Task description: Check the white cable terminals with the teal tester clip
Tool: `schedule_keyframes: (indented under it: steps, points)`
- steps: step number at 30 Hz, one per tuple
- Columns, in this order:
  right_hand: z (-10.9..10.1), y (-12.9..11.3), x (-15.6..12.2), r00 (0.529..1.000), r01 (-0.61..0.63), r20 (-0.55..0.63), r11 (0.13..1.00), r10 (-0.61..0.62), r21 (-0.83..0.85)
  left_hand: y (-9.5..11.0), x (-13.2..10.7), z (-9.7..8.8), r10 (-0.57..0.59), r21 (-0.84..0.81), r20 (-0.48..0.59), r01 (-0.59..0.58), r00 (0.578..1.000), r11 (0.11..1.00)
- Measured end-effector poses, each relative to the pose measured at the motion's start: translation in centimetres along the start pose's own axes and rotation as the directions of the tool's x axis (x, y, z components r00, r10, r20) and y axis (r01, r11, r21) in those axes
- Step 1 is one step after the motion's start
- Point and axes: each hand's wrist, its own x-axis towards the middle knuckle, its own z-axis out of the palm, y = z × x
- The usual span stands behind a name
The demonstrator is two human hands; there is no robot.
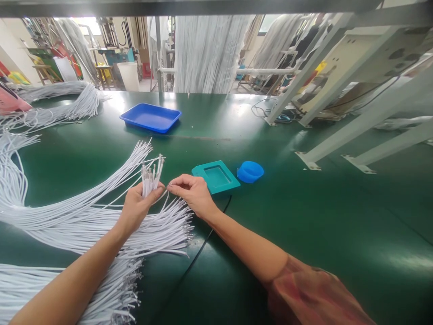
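Pointing up in left hand [135, 204]: white wire bundle [149, 184], axis near-upright.

Just beyond and right of the grip [140, 201] lay a flat teal tray [218, 176], with a round blue dish [250, 171] close by on its far side from the grip. Farther beyond the grip sat a blue tray [152, 118] — shallow, wide. A black cord [211, 232] crossed the green table [321, 225] to the grip's right. Pale metal legs [333, 142] stood well right of the grip — and a white bin [128, 76] far beyond it.
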Motion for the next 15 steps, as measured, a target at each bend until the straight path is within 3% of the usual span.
schedule_keyframes:
  steps: [3,7,11,15]
  points:
    - [-0.1,0.2,0.1,1.000,0.021,-0.018,0.999,-0.022,-0.030,0.0,0.0,0.0,0.012,0.051,0.015,-0.013,1.000,0.999]
    - [0.0,-0.2,0.1,0.999,-0.035,-0.019,0.998,0.036,0.059,-0.1,0.2,0.0,-0.095,-0.002,0.015,0.095,0.995,0.995]
    - [0.3,-0.8,0.0,0.973,-0.224,0.112,0.932,0.200,0.285,-0.1,0.3,0.0,-0.163,-0.182,0.037,0.167,0.986,0.969]
    - [0.3,-0.8,0.1,0.899,-0.429,0.294,0.796,0.326,0.428,0.0,0.3,-0.2,-0.173,-0.250,0.102,0.193,0.980,0.949]
